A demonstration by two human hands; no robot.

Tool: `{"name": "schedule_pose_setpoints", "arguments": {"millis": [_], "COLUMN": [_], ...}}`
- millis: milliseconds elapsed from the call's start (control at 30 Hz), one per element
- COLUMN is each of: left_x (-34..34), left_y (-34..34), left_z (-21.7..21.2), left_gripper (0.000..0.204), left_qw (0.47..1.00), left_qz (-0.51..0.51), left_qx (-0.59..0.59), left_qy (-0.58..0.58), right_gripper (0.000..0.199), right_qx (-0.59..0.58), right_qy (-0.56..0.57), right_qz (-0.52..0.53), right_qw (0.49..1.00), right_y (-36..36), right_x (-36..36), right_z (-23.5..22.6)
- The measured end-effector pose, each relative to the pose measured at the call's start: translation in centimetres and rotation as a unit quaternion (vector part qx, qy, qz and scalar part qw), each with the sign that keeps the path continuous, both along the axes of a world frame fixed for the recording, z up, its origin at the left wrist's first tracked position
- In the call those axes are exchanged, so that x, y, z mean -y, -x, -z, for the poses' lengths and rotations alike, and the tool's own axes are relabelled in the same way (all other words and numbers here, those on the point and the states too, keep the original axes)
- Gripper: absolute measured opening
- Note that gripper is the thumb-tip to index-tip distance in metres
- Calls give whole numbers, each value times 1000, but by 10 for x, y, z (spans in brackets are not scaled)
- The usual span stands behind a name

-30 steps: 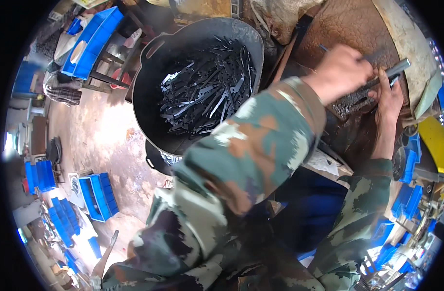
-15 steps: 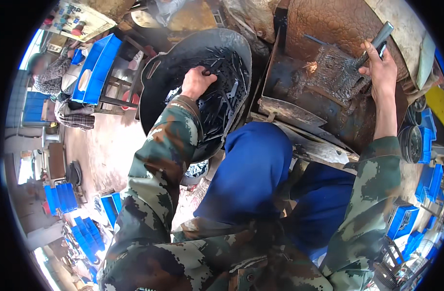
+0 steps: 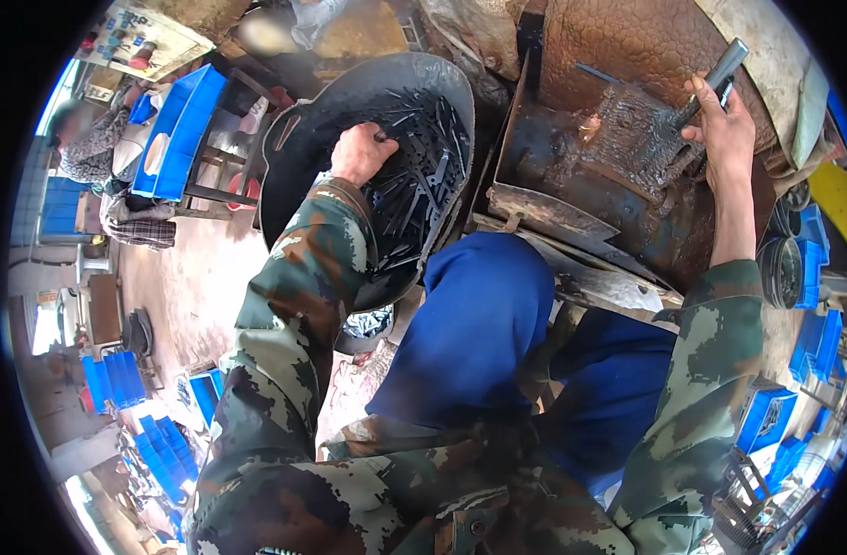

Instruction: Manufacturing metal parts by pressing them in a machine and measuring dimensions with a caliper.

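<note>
My left hand [image 3: 358, 154] is inside a large black tub [image 3: 270, 190], over a heap of thin dark metal strips [image 3: 425, 180]. Its fingers are curled, with thumb and forefinger together; whatever they hold is hidden. At the right, my right hand [image 3: 729, 134] grips a grey bar-like handle [image 3: 729, 61], tilted with its upper end pointing away to the right. The handle's lower end meets a rough block caked in dark, wet-looking grime [image 3: 638, 139]. This block sits in a rusty metal tray [image 3: 557, 208], with a small orange-bright spot [image 3: 591, 127] at its left edge.
A rusty brown sheet [image 3: 627, 42] stands behind the tray. My blue-trousered knees [image 3: 488, 305] are just below the tub and tray. A small container of shiny pieces [image 3: 368, 322] sits under the tub. Far left, a person [image 3: 95, 148] is beside a blue bin [image 3: 185, 129].
My left hand has shifted slightly left and toward me within the tub, uncovering more strips. The right hand keeps its grip almost unmoved, and the orange spot has become smaller and dimmer.
</note>
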State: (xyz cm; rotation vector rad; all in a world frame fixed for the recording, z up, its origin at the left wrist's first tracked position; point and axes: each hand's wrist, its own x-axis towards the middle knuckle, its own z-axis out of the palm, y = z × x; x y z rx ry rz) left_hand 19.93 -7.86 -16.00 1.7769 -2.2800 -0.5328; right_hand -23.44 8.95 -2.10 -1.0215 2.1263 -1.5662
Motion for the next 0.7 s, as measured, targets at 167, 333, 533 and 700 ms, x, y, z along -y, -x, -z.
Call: {"name": "schedule_pose_setpoints", "arguments": {"millis": [167,333,533,700], "left_x": [7,-10,-55,-75], "left_y": [-36,-47,-40,-23], "left_z": [-10,-29,-48,-28], "left_gripper": [31,31,22,26], "left_qw": [995,876,823,890], "left_qz": [-70,-112,-48,-28], "left_qx": [-69,-409,-495,-370], "left_qy": [8,-229,-276,-266], "right_gripper": [39,38,37,35], "right_qx": [6,4,15,10], "right_qy": [4,-4,5,-9], "right_qz": [-23,-15,-21,-18], "right_qw": [1000,1000,1000,1000], "right_y": [-7,-11,-10,-9], "right_x": [6,3,4,4], "right_z": [-2,-5,-5,-7]}}
